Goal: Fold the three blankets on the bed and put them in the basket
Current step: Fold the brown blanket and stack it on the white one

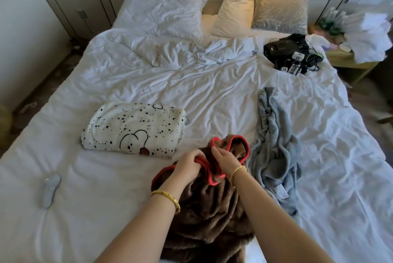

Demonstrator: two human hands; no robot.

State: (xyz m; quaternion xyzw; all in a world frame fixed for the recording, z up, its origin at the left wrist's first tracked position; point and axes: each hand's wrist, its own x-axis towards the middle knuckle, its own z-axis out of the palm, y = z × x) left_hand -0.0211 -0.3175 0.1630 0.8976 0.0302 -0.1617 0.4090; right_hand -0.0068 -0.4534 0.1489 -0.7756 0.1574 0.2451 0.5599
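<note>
Though rumpled; wht bed (pixel 212 96); bdrm.

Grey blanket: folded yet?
No, the grey blanket lies crumpled on the bed, to the right of the brown blanket that both hands are gripping.

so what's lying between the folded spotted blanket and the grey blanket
Head view: the brown blanket with red trim, bunched up, gripped by the left hand and right hand; farther up, only bare white sheet.
</note>
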